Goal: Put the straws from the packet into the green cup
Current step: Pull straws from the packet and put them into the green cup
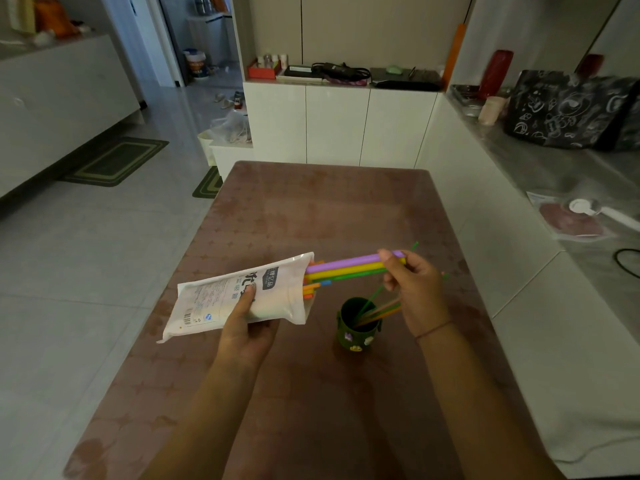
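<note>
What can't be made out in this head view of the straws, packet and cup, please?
1. Straws left inside the packet: its opaque white wrapper hides them, head view.
2. Inside of the cup: dark, so the count of thin straws in it is unclear.
3. Grip of the right hand on the thick straws: the hand's back covers it.

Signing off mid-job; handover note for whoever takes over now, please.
Left hand grips the white plastic straw packet above the brown table.
Right hand pinches purple, yellow and green plastic straws, half out of the packet.
Done: a few thin straws stand in the dark green round cup.
To do: this bundle into the cup, then the orange and blue straws in the packet's mouth.
</note>
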Demonstrator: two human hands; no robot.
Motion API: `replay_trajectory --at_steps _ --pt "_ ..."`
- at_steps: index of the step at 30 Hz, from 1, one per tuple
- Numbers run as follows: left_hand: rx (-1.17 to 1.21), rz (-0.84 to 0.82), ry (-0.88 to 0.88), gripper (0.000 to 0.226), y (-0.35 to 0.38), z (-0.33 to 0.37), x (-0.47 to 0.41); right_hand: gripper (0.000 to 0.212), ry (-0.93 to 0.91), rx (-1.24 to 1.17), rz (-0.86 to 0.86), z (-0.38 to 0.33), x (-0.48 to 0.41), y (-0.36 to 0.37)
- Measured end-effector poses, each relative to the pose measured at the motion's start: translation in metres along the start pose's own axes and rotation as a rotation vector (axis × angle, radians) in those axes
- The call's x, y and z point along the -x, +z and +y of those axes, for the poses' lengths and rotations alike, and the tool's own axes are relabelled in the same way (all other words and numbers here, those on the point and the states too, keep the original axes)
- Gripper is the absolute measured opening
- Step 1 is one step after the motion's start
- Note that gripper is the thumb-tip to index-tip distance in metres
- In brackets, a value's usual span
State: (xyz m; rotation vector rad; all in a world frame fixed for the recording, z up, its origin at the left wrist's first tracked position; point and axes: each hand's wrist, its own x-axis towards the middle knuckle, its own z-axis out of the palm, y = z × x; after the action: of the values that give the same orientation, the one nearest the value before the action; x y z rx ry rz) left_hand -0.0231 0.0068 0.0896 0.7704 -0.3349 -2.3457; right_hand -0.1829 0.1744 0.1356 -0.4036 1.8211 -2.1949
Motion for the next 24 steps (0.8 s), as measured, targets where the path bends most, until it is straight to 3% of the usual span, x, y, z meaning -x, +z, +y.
replay_trajectory --at_steps 5,8,13,18,24 --pt "0.002 -0.016 -0.022 0.045 0.006 -0.005 0.000 0.012 0.245 -0.381 -0.014 0.000 0.005 0.015" --pt "-0.003 -0.037 -0.053 0.035 0.011 -0.014 0.002 0.009 0.331 -0.388 -0.090 0.005 0.016 0.028" --pt "-0.020 -0.042 -0.053 0.031 0.012 -0.015 0.004 0.012 0.301 -0.314 -0.082 0.011 0.022 0.034" --pt "-0.004 -0.021 0.011 0.037 0.005 0.002 -0.002 0.010 0.261 -0.424 0.027 0.004 0.007 0.011" --pt "0.000 -0.035 -0.034 0.031 0.013 -0.007 0.004 0.012 0.299 -0.427 -0.089 0.006 0.015 0.022"
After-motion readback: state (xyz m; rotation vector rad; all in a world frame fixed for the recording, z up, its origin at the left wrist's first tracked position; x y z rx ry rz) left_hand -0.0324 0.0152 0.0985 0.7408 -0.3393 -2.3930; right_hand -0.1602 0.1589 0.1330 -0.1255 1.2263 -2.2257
